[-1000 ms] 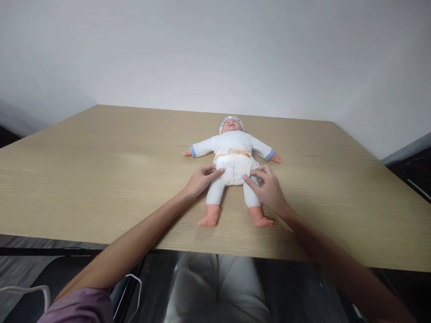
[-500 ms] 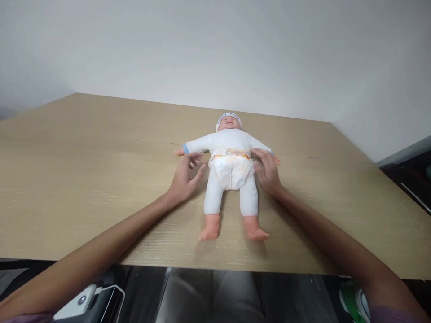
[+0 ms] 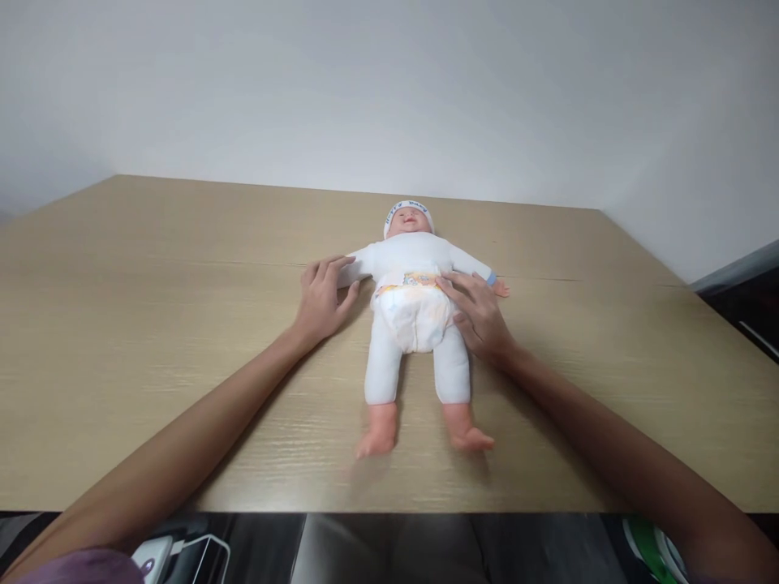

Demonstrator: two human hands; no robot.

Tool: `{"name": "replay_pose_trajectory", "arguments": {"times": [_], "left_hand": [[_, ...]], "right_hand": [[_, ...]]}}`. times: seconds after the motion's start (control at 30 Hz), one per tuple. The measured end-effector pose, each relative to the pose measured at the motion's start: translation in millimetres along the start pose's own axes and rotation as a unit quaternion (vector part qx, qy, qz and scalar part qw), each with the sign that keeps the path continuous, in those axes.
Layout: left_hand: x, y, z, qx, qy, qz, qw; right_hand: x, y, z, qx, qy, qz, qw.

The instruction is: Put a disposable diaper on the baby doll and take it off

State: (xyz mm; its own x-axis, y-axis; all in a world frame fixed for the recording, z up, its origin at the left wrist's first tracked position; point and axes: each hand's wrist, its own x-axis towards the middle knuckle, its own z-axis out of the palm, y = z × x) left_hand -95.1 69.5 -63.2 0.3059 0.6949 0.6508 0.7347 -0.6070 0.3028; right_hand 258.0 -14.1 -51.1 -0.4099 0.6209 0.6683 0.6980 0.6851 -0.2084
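Observation:
A baby doll [image 3: 409, 258] in a white suit and a lettered white cap lies on its back, feet toward me. Round its hips sits a white diaper [image 3: 417, 318] with an orange patterned waistband. My left hand [image 3: 322, 298] rests over the doll's outstretched arm on the left, hiding that arm's end; its fingers are stretched and it grips nothing. On the other side, my right hand [image 3: 480, 316] touches the diaper's right edge at the waist with its fingers extended and apart.
The doll lies on a wide wooden table [image 3: 152, 324] that meets a pale wall [image 3: 365, 97] at the back. Below the front edge are a white device [image 3: 153, 560] with a cable at left and a green and white round object [image 3: 651, 547] at right. A dark object [image 3: 746, 296] stands beyond the right edge.
My left hand has shifted left and up onto the doll's arm. My right hand's fingers have moved slightly inward over the diaper's waist. The camera view has shifted a little.

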Motion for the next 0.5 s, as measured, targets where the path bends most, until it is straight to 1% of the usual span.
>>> {"name": "replay_pose_trajectory", "arguments": {"times": [0.13, 0.23, 0.3, 0.4, 0.43, 0.5], "left_hand": [[-6.7, 6.4, -2.8, 0.019, -0.02, -0.002, 1.0], [-6.8, 9.1, -2.3, 0.043, -0.04, -0.012, 0.998], [-3.5, 8.8, -0.6, 0.07, -0.054, -0.023, 0.996], [7.5, 6.0, 4.8, 0.105, -0.068, -0.038, 0.991], [12.7, 4.7, 7.6, 0.11, -0.073, -0.04, 0.99], [24.1, 2.0, 14.2, 0.116, -0.085, -0.035, 0.989]], "right_hand": [[-2.5, -2.1, -3.0, -0.035, -0.004, -0.004, 0.999], [-5.3, 5.8, -5.3, -0.069, 0.0, 0.018, 0.997], [-5.0, 19.7, -4.8, -0.09, 0.024, 0.066, 0.993], [1.7, 49.8, 1.3, -0.132, 0.057, 0.163, 0.976], [5.4, 60.1, 4.7, -0.148, 0.056, 0.183, 0.97], [13.5, 77.2, 12.0, -0.173, 0.037, 0.195, 0.965]]}}
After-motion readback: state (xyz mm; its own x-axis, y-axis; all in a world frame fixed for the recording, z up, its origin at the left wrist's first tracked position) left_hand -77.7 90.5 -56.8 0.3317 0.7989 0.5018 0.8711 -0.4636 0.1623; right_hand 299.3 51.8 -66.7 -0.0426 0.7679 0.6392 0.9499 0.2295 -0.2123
